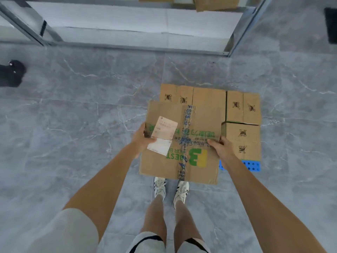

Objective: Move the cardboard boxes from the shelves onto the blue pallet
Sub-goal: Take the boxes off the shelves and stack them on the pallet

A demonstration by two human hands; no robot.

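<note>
I hold a large cardboard box (191,123) with green lettering, crossed tape and white labels, above the floor in front of me. My left hand (141,138) grips its left side and my right hand (219,145) grips its right side. Beneath and behind it, several smaller brown boxes (243,108) sit on the blue pallet (252,166), of which only a corner shows at the lower right. The held box hides most of the pallet. More cardboard boxes (215,2) rest on the shelf at the top edge.
A metal shelf frame (116,46) runs across the top, with a slanted upright (251,24) at its right. A black object (11,73) lies on the grey tiled floor at far left, another dark item (331,24) at the upper right. My feet (171,189) stand just before the pallet.
</note>
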